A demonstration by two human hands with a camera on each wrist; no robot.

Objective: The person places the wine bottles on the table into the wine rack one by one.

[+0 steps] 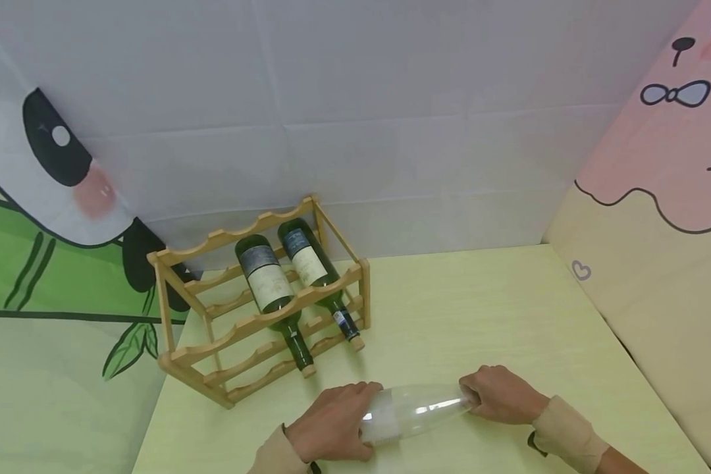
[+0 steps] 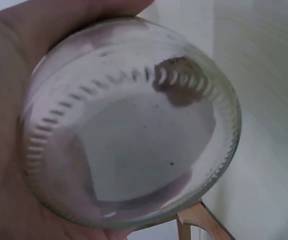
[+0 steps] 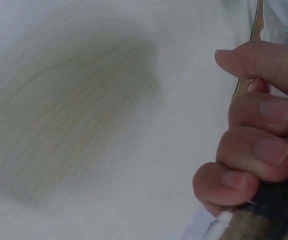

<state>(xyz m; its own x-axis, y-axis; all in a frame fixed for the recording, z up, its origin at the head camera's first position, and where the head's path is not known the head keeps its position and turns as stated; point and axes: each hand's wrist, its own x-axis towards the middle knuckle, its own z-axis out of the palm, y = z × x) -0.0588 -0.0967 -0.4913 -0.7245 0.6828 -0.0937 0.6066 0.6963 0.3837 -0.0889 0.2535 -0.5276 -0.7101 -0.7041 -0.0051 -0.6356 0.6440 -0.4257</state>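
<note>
A clear glass wine bottle (image 1: 421, 408) lies sideways between my two hands, its base to the left and its neck to the right. My left hand (image 1: 338, 421) grips it round the base end. In the left wrist view the round ribbed bottom (image 2: 144, 155) faces the camera, thumb and palm against its side. My right hand (image 1: 500, 395) has its fingers curled round the neck, which they mostly hide in the head view. From the right wrist, a brown cork (image 3: 246, 227) shows below the curled fingers (image 3: 256, 150).
Left of the hands stands a wooden wine rack (image 1: 364, 293). Two green wine bottles, one nearer the middle (image 1: 269, 286) and one to its right (image 1: 308, 263), lie in its top row, corked necks toward me. The pale table (image 1: 480, 316) meets a grey-white wall behind.
</note>
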